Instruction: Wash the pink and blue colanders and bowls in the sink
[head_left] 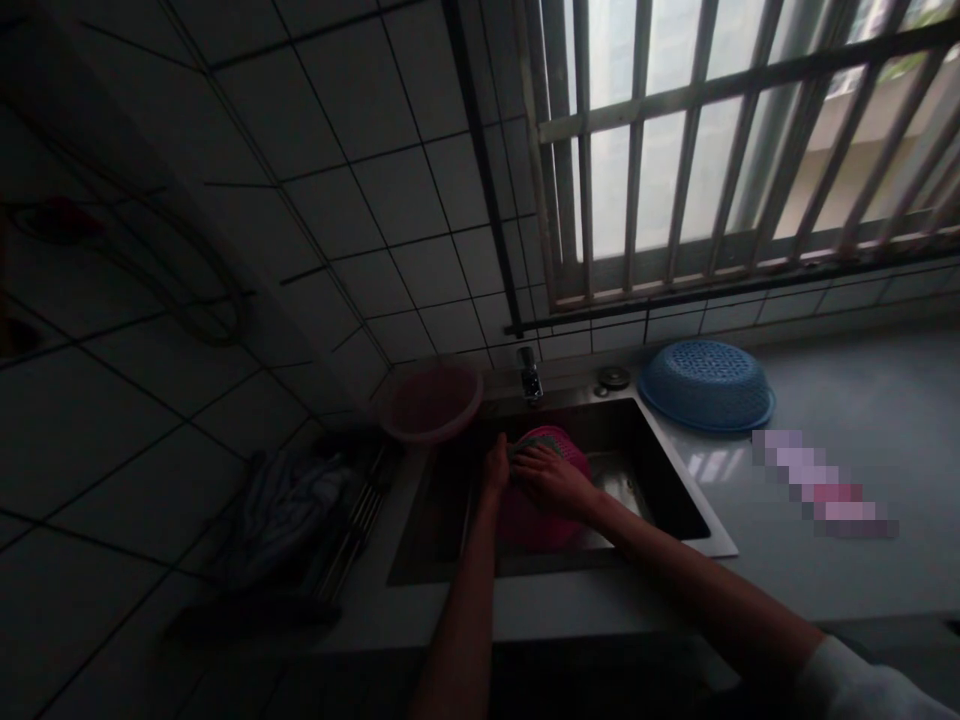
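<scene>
Cannot identify the green stuff under the right hand or the pixelated thing on the counter; cannot see the cut-off top of the window.

colander in sink | faucet behind colander | basin left of faucet | basket on counter, right of sink

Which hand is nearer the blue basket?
Right: the right hand, over the pink colander, is left of the blue basket; the left hand is farther left.
</scene>
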